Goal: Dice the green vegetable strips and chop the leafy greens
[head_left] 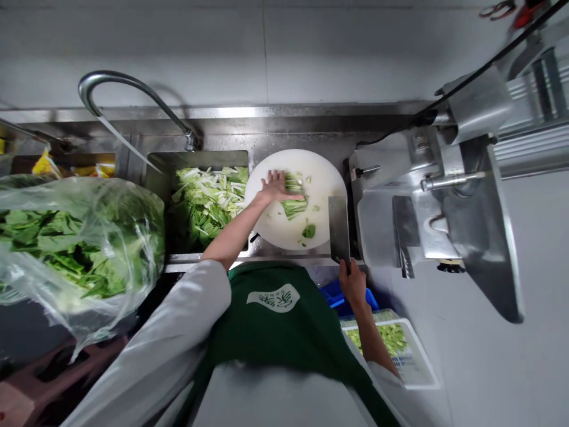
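My left hand (275, 187) lies with spread fingers on a bunch of pale green stalks (293, 207) on the round white cutting board (322, 172). In my right hand (353, 281) is the handle of a cleaver (339, 228), its broad blade over the board's right edge. A loose green leaf (309, 230) and small scraps lie near the board's front. Left of the board, the sink (200, 157) holds a heap of cut leafy greens (208, 201).
A clear plastic bag (133, 201) of leafy greens bulges at left. The faucet (142, 89) arches over the sink. A slicing machine (427, 201) stands at right, with another cleaver (405, 228) on it. Below sits a white basket (422, 362) of cut pieces.
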Tool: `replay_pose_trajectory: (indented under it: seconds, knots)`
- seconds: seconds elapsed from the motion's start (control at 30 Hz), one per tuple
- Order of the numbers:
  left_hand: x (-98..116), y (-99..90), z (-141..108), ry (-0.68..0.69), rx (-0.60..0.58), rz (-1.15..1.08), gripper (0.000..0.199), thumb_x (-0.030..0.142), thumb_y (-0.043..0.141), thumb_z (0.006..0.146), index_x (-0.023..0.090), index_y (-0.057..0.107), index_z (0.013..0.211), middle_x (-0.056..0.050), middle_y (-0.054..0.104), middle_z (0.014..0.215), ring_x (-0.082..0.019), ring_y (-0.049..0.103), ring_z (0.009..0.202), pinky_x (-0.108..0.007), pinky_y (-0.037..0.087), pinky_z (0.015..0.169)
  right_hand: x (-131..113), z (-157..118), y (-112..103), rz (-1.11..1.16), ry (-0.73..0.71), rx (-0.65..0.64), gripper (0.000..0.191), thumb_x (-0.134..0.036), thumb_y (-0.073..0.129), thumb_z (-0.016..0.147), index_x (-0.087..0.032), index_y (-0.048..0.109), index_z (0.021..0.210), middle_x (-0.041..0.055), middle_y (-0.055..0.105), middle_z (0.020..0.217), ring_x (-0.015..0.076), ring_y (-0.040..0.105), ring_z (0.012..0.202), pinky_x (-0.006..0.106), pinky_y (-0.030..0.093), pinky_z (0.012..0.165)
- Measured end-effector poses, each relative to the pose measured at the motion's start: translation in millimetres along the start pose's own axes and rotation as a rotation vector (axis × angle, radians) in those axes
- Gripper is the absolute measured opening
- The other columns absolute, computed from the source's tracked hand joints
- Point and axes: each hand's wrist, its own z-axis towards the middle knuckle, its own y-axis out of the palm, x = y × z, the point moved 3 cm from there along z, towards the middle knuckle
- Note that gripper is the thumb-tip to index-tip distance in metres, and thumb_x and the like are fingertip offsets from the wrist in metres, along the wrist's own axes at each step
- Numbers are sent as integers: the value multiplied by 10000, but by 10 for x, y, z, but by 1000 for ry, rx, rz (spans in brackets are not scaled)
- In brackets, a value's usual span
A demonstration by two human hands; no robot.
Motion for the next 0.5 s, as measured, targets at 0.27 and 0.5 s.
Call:
replay_pose_trajectory:
  seconds: [0.27, 0.5]
  knots:
    - [456, 518, -379, -18, 57, 343, 1065, 442, 885, 660, 110, 378, 1536, -298, 424, 1490, -472, 409, 1334, -675, 284, 1088, 64, 13, 72, 60, 43, 22, 422, -489, 371, 952, -159, 634, 944, 100, 674, 698, 217, 578, 587, 303, 347, 592]
    - [-421, 407, -948, -114, 113, 297, 723, 465, 765, 808, 200, 494, 1424, -205, 577, 1326, -391, 530, 1239, -533, 429, 1045, 55, 273, 93, 193, 80, 27, 406, -543, 435, 919, -184, 623, 892, 98, 670, 694, 233, 614, 668, 312, 420, 643]
